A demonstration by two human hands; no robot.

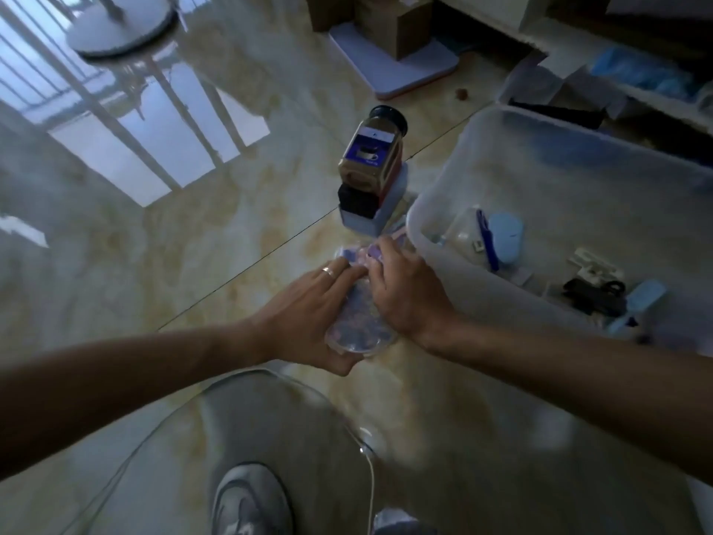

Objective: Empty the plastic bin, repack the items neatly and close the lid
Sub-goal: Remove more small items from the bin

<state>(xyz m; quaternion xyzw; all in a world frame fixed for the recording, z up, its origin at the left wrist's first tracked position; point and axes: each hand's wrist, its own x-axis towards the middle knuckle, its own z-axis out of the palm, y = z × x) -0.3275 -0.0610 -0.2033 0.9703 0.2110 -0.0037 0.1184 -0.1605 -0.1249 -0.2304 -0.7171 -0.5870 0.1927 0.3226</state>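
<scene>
Step in hand: the person is emptying the plastic bin (455, 179); a clear plastic pouch (353, 322) of small purple and blue pieces is being handled just outside it, over the glossy tiled floor (193, 264).

Left hand (308, 314): it is cradling the pouch from its left side, fingers lying along the top, thumb underneath; a ring is showing on one finger.

Right hand (405, 291): its fingers are curling over the pouch's far end, gripping it from the right.

Pouch axis: its long axis is running away from the person, near end rounded and bulging, far end pointing toward the stack ahead.

Key relation: the bin is lying to the right of both hands, its near-left corner just beside the right hand, so the right arm is the nearer one for any further reach inside. The open floor for setting the pouch down is lying ahead and to the left.

Bin contents: a blue pen (486, 241), a pale blue oval object (505, 237), a black clip-like item (594, 295) and small white parts are lying on the bottom, so I judge the emptying as only partly done.

Already out: a coffee jar (376, 152) is lying on a black box atop a pale box (370, 218), just ahead of the hands.

Lid: a clear rounded sheet (270, 418) is lying near the person's shoe (250, 500); whether it is the bin's lid I cannot tell.
</scene>
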